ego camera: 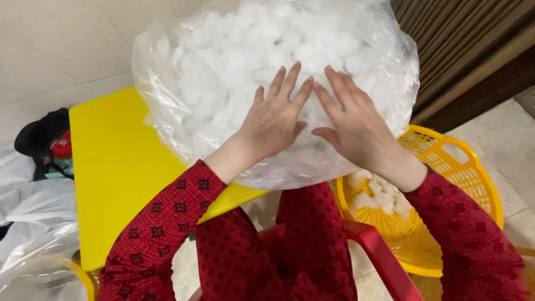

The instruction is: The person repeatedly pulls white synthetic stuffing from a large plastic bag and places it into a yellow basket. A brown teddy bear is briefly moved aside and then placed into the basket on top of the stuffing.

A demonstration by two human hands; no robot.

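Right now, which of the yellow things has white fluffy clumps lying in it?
The yellow perforated basket at the right, beside the red chair. The flat yellow table holds only the clear bag that both hands press.

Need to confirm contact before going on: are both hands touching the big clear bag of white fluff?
Touching. The head view shows the left hand and right hand lying flat, fingers spread, on the clear plastic bag.

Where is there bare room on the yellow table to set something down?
The yellow table is bare left of the clear bag of white fluff, toward the dark bundle. It is crowded under both hands on the bag; the yellow basket holds fluff.
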